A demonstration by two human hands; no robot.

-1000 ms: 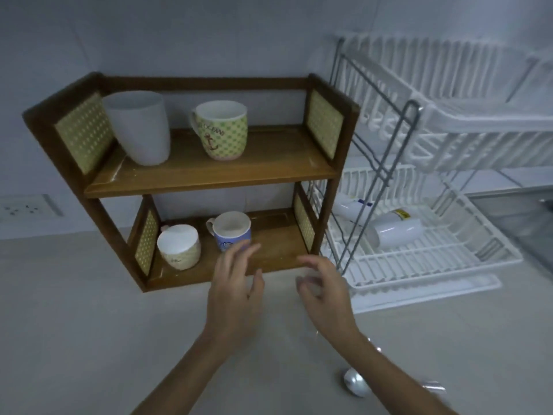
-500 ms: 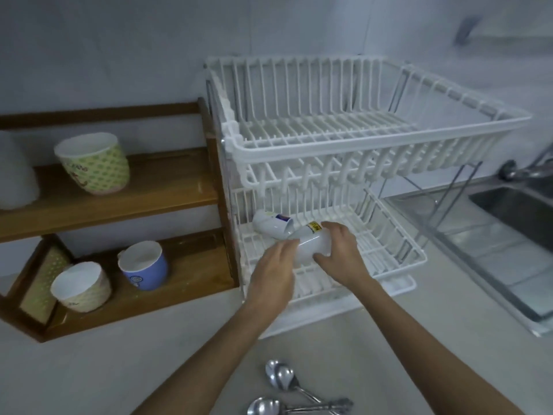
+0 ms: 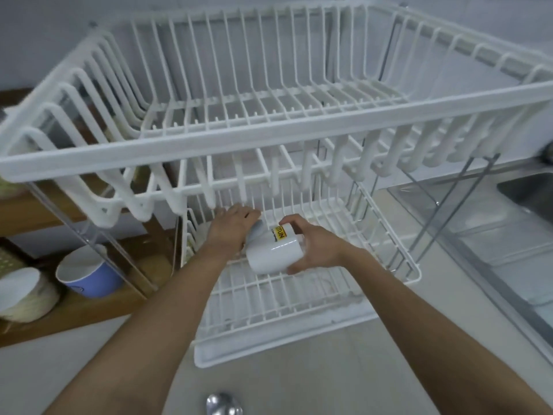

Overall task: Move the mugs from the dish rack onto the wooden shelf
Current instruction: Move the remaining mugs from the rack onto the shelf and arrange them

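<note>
A white mug (image 3: 273,254) with a yellow label lies on its side in the lower tier of the white dish rack (image 3: 299,295). My right hand (image 3: 311,245) is wrapped around it from the right. My left hand (image 3: 230,230) covers a second white mug (image 3: 256,230) just behind and left of it, of which only a small part shows. The wooden shelf (image 3: 89,310) is at the left, with a blue mug (image 3: 89,272) and a cream mug (image 3: 25,295) on its lower board.
The rack's upper tier (image 3: 269,139) hangs over both hands. A drip tray (image 3: 284,339) sticks out under the rack. A metal sink (image 3: 526,193) lies at the right. A spoon (image 3: 223,404) rests on the counter near the bottom edge.
My view swung from the shelf to the rack and moved closer. Both hands went from the shelf front into the lower tier and closed on the two white mugs.
</note>
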